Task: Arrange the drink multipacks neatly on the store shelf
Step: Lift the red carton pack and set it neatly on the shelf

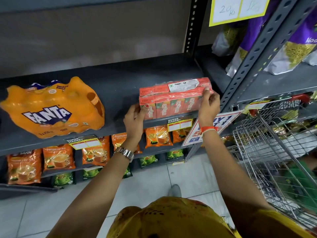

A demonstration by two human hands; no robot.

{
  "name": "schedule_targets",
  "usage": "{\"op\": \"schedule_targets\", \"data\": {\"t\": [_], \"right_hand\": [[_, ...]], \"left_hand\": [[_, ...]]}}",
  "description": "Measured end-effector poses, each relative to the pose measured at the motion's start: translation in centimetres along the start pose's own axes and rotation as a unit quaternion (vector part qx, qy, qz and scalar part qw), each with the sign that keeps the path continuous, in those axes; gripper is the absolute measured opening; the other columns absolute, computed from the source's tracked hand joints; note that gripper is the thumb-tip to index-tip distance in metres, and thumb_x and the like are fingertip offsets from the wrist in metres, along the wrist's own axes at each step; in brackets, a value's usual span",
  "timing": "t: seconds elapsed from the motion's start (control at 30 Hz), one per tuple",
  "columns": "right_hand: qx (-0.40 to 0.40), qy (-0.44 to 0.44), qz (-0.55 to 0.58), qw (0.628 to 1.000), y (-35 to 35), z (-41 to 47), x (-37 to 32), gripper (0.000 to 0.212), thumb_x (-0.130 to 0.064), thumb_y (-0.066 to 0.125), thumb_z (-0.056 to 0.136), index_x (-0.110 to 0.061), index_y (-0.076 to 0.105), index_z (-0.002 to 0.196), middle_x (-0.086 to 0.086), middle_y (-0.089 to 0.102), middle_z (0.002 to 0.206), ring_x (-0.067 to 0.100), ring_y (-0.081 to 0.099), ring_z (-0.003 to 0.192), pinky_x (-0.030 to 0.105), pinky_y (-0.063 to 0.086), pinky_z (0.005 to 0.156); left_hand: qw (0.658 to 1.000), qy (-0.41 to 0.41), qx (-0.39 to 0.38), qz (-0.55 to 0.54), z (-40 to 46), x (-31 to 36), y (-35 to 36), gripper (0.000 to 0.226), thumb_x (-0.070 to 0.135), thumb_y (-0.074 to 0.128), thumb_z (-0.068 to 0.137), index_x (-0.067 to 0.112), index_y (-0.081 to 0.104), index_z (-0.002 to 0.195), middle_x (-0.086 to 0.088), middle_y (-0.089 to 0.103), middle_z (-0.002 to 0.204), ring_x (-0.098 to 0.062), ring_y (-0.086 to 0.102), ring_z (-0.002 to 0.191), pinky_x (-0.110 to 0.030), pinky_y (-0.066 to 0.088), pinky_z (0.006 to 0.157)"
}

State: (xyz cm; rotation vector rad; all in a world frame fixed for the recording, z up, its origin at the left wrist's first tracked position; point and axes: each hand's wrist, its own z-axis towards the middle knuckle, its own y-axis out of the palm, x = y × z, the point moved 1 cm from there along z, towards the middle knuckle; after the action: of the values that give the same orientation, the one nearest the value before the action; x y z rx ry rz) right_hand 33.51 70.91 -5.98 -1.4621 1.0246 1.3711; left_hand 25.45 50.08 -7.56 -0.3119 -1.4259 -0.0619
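Both arms reach up, left hand (134, 118) and right hand (208, 104) clamping the ends of the red carton pack (173, 98) at the shelf (120, 79) edge, well apart from the seated orange bottle pack (53, 107), its placement seemingly unfinished.

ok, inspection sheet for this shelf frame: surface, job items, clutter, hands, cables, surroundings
surface: grey shelf, mostly bare.
job's things: Fanta multipack lying at the left; Maaza carton multipack at the right front edge.
clutter: nothing seen on this shelf.
grippers: left hand grips the Maaza pack's left end, right hand its right end.
cables: nothing seen.
surroundings: tea packets on the shelves below; wire basket at the right; purple snack bags on the neighbouring rack.
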Motion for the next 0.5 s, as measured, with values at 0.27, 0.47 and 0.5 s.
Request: {"op": "schedule_targets", "data": {"t": [0.27,0.47,0.5], "right_hand": [[-0.008,-0.002,0.044,0.999,0.0,-0.2,0.6,0.041,-0.040,0.050,0.094,-0.006,0.055,0.117,0.007,0.064,0.112,0.017,0.062,0.101,0.027,0.050,0.086],[0.097,-0.076,0.091,0.988,1.1,-5.9,0.4,0.027,-0.013,0.047,0.095,0.000,0.042,0.118,0.012,0.045,0.118,0.009,0.052,0.102,0.010,0.044,0.088],[0.103,-0.088,0.081,0.987,1.7,-7.8,0.5,0.024,-0.009,0.047,0.093,0.004,0.043,0.114,0.011,0.043,0.112,0.006,0.048,0.095,0.006,0.041,0.082]], "left_hand": [[0.999,-0.011,0.021,-0.024,-0.8,0.2,0.6,0.039,0.026,0.056,0.089,0.004,0.053,0.121,-0.010,0.065,0.118,-0.017,0.062,0.107,-0.028,0.051,0.090],[0.990,0.006,0.117,-0.072,-4.2,-0.6,-2.6,0.043,0.023,0.052,0.091,0.015,0.041,0.132,-0.004,0.056,0.130,-0.013,0.055,0.118,-0.026,0.048,0.096],[0.988,0.023,0.142,-0.054,-4.7,-1.2,-4.2,0.039,0.023,0.052,0.091,0.015,0.044,0.128,0.004,0.062,0.118,-0.009,0.060,0.107,-0.024,0.051,0.088]]}}
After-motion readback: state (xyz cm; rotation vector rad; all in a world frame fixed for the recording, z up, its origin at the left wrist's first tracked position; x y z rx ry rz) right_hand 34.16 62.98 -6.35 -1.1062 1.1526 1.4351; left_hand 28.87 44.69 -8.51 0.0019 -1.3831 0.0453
